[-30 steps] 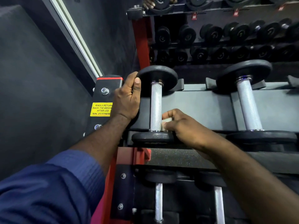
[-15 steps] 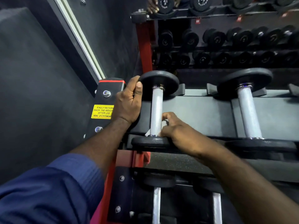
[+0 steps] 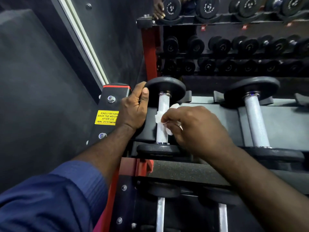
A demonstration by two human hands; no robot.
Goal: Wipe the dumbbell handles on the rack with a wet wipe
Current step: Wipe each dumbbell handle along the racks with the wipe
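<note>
While your right hand [image 3: 197,129] pinches wet wipe [image 3: 159,117] on knurled dumbbell handle [image 3: 161,133] at frame centre, fingers curled from bar's right side, handle's long axis runs up-down in frame. Wipe sits mid-handle, with bare knurling above and below. Your left hand [image 3: 133,108] grips far plate [image 3: 167,85], thumb on rim. Next dumbbell handle [image 3: 256,121] lies right, nearer right hand. Rack tray [image 3: 209,114] holds both dumbbells.

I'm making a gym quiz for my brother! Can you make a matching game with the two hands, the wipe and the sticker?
Things:
1. left hand
2. right hand
3. wet wipe
4. sticker

States:
a. yellow
b. white, against the dumbbell handle
c. pinching the wipe
d. gripping the far weight plate

Pairs: 1-d, 2-c, 3-b, 4-a
</note>
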